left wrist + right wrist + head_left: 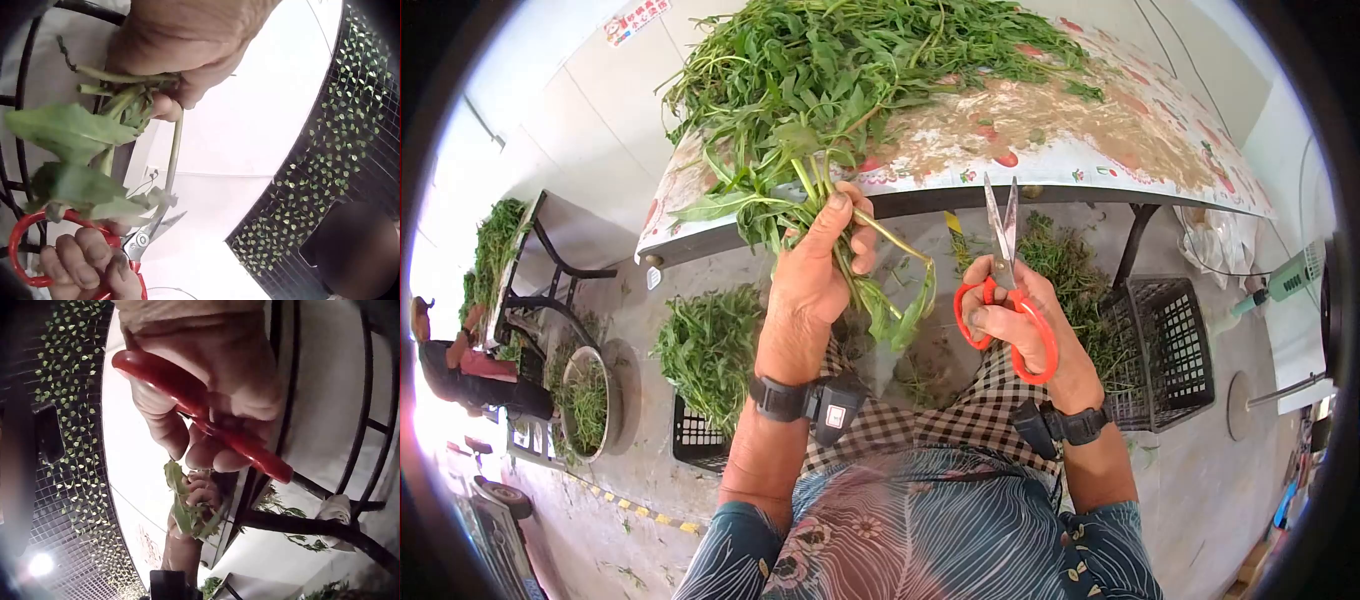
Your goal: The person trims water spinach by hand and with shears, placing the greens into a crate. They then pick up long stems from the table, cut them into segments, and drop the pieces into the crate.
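Observation:
My left hand (812,275) grips a small bunch of leafy green stems (808,178) in front of the table edge. One stem bends out to the right past the fingers, with drooping leaves at its end. My right hand (1040,315) holds red-handled scissors (1004,240), its fingers through the loops. The blades point up toward the table and stand slightly apart. From the left wrist view, the cut ends of the stems (119,94) stick out beside the thumb, and the scissors (142,239) appear just below the leaves. The right wrist view shows the red handles (169,378) across the palm.
A large pile of greens (850,60) covers the back of the table (1090,140). Below stand a crate heaped with greens (710,345), a black crate (1165,350) and a basin (605,400). Trimmings (1060,260) lie on the floor. Another person (480,370) sits far left.

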{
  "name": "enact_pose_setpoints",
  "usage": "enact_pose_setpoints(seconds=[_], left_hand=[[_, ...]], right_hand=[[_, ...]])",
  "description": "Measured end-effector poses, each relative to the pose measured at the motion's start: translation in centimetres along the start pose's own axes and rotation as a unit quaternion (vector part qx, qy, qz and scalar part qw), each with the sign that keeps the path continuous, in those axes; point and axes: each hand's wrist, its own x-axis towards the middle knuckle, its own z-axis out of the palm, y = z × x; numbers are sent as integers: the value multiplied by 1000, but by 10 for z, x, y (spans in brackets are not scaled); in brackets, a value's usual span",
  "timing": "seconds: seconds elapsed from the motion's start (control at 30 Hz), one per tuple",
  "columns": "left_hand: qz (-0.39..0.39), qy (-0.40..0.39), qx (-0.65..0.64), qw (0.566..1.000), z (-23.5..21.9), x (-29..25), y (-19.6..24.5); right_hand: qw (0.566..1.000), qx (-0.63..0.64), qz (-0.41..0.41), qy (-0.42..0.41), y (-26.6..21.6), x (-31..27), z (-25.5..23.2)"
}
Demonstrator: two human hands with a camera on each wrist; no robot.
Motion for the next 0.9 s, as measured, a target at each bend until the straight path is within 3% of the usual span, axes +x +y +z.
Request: enact_pose_setpoints(seconds=[0.3,0.53,0.63,0.73,0.83,0.9], left_hand=[[-19,1,-34,999,-4,-2,1],[-50,-34,-82,995,-6,-3,-2],[-51,-56,-70,995,-5,-5,-2],[-48,15,-2,999,0,-12,-1],[-58,-62,-13,996,-10,-13,-2],[-34,-47,27,998,-2,-19,-1]], right_hand=[[997,-35,-64,-10,29,0,-9],[994,-99,-41,-33,24,-12,-12],[994,-102,-27,-37,24,-14,-12],[995,-90,-16,-29,18,-17,-9],[996,-85,-18,-26,17,-11,-11],[997,-73,-10,-22,15,-11,-9]])
